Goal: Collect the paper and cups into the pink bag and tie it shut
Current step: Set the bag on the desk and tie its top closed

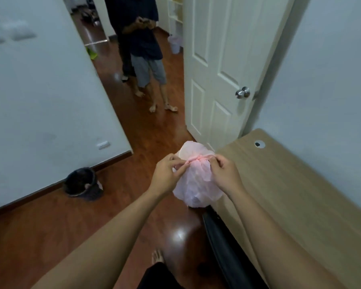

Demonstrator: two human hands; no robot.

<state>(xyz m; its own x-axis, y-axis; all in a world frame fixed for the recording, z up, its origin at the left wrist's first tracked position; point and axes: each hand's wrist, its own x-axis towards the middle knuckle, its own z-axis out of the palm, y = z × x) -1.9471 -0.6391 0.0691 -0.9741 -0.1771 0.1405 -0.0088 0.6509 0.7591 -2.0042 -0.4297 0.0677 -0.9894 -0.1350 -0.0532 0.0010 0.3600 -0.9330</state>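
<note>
Pink plastic, just below the middle of the frame: the pink bag (196, 188) hangs in the air between both hands, above the floor (50, 236) and just left of the near corner of the wooden worktop (290, 195). It is full and rounded. Pale shapes show through the thin film, but paper and cups cannot be told apart in there. The neck (198, 158) is gathered into a tight twisted band, with a loose puff of plastic standing beyond it.

The left hand (167, 174) pinches one end of that band with curled fingertips, and the right hand (223, 174) pinches the other end, so the two hands pull away from each other across the top. By the look of it, collecting is done and this is the tying step, with a knot being drawn tight. The next move probably calls for a firm, even pull on both ends, gentle enough not to tear the film, then a check that the knot holds the load.

Further out, a dark basket (86, 192) stands on the floor by the wall at lower left, with something dim inside. A white door (206, 59) stands open at upper centre. Left of the door a second person (146, 44) stands in the passage, with a pale bin (174, 44) behind.
</note>
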